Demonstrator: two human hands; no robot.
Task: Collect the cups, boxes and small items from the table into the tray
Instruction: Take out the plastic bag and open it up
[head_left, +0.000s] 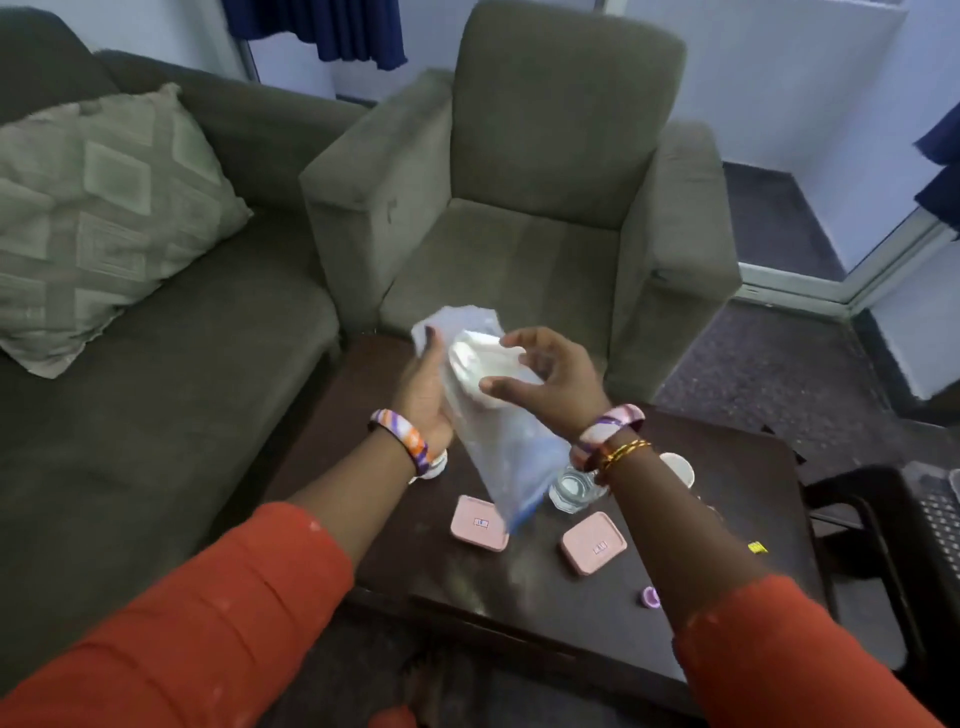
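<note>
- Clear plastic zip bag with a blue seal strip (498, 441): held up in the air above the dark brown wooden table (727, 467). Its long axis runs on a slant, the upper end toward the armchair and the blue-sealed end pointing down toward the near pink box. Something white and rounded (478, 364) shows inside the upper part; what it is cannot be made out.
- Left hand (426, 389): grip closed round the upper left side of the bag, thumb up along its edge. Striped orange, purple and white bangle at the wrist.
- Right hand (550, 374): fingers curved at the bag's upper right side, against the white thing; whether the grip actually clamps the bag cannot be told through the blur. Pink marbled bangle and thin gold bangles at the wrist.
- Two flat pink rectangular lidded boxes (478, 522) (595, 543): lying flat on the table, apart from each other, the first partly under the bag's low end.
- Clear faceted glass cup (571, 488): upright on the table, just beside the right wrist.
- White cup (678, 467): upright, behind the right forearm.
- Small purple round item (651, 596): near the table's front edge.
- Small yellow item (757, 547): toward the table's right edge.
- Olive-green fabric armchair (545, 182): beyond the table.
- Olive-green sofa with a patterned cushion (104, 208): left of the table.
</note>
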